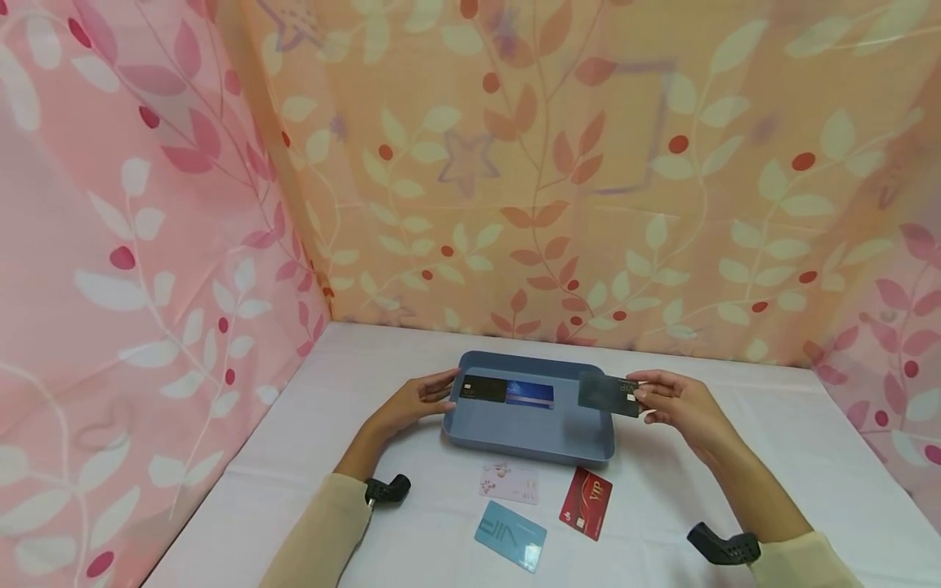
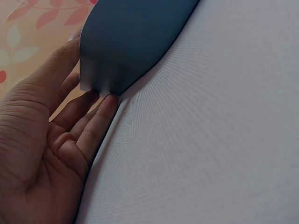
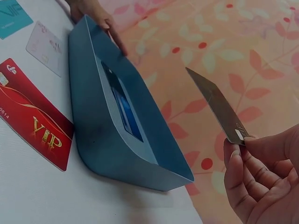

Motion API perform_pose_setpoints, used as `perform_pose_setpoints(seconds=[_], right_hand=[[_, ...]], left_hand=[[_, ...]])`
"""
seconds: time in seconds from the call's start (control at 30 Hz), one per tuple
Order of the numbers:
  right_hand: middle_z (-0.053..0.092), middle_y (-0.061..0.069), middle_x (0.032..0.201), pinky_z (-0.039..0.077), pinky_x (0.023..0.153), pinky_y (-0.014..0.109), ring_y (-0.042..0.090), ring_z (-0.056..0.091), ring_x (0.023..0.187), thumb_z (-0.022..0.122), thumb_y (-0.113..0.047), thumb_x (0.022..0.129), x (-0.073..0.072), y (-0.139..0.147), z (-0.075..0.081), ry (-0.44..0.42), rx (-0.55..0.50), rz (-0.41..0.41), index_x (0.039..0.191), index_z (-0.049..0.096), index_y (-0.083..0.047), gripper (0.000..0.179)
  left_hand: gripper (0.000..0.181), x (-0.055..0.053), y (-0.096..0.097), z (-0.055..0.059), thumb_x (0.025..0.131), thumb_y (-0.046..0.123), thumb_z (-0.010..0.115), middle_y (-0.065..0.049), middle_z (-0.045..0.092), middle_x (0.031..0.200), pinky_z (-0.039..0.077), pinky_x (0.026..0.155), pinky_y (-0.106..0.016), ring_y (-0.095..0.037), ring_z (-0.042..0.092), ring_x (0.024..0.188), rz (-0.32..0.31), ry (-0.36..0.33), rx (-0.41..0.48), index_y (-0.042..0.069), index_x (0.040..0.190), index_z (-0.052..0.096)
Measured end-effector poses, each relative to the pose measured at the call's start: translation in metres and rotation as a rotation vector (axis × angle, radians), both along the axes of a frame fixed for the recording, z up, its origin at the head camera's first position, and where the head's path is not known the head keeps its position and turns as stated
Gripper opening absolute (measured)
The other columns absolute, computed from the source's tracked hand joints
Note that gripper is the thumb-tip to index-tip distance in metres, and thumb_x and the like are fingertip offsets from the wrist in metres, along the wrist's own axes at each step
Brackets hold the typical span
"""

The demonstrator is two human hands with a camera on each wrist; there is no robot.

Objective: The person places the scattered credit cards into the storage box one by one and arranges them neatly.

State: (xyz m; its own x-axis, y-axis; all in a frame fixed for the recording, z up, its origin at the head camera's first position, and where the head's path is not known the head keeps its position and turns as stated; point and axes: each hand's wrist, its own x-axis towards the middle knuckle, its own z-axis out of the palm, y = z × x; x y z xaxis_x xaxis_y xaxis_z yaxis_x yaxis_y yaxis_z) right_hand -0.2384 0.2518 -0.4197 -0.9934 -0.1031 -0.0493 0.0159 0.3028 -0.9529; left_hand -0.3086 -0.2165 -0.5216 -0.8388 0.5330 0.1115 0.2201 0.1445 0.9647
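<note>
The right hand (image 1: 676,404) pinches a dark, glossy VIP card (image 1: 606,394), a pale chip near its pinched end, above the blue-grey tray's (image 1: 507,429) right side; the left hand's (image 1: 412,404) loosely spread fingers touch its left end.

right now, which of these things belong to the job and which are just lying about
Part of the job:
dark card, held in the right hand
blue-grey tray, touched by the left hand
black card and blue card, in the tray
probably pink card, teal card and red card, outside it

Just there:
patterned backdrop
white cloth
black wrist devices
</note>
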Motion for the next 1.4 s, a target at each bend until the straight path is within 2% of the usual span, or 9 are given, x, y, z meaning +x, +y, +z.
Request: perform_pose_setpoints(seconds=[0.23,0.43,0.7,1.0,1.4], right_hand=[[0.073,0.005,0.097,0.060,0.070,0.030,0.027,0.069,0.085,0.067,-0.017,0.099,-0.012,-0.008,0.005,0.009,0.026,0.035,0.134,0.060,0.005,0.042],[0.073,0.007,0.096,0.061,0.069,0.031,0.021,0.069,0.080,0.067,-0.013,0.099,-0.020,-0.015,0.009,0.018,0.036,0.055,0.134,0.059,0.007,0.041],[0.073,0.017,0.102,0.061,0.068,0.030,0.022,0.068,0.079,0.066,-0.008,0.099,-0.032,-0.023,0.005,0.024,0.015,0.122,0.133,0.057,0.012,0.041],[0.072,0.012,0.089,0.060,0.065,0.028,0.027,0.068,0.079,0.065,-0.002,0.098,-0.043,-0.037,0.001,0.005,0.058,0.161,0.127,0.059,0.014,0.033],[0.069,0.009,0.078,0.060,0.059,0.026,0.014,0.063,0.063,0.062,0.006,0.095,-0.052,-0.058,-0.005,-0.004,0.108,0.166,0.120,0.059,0.019,0.028]], left_hand=[[0.072,0.000,-0.001,-0.001,0.094,0.014,0.075,-0.013,0.039,0.160,0.043,0.110,-0.030,-0.028,0.042,0.144,0.009,-0.001,-0.004,0.009,0.157,0.040],[0.072,0.000,0.000,0.002,0.094,0.015,0.075,-0.012,0.039,0.160,0.043,0.110,-0.029,-0.027,0.043,0.144,0.020,-0.011,-0.008,0.008,0.156,0.039],[0.071,0.003,0.001,-0.001,0.095,0.012,0.073,-0.012,0.038,0.160,0.041,0.112,-0.032,-0.028,0.041,0.145,0.003,-0.022,0.007,0.007,0.157,0.038],[0.072,0.003,0.001,-0.002,0.095,0.015,0.073,-0.011,0.038,0.160,0.042,0.112,-0.034,-0.026,0.042,0.144,0.002,-0.017,-0.006,0.008,0.157,0.038],[0.071,0.003,0.001,0.001,0.094,0.014,0.074,-0.010,0.040,0.160,0.041,0.113,-0.034,-0.027,0.042,0.144,0.019,-0.019,-0.011,0.010,0.157,0.040]])
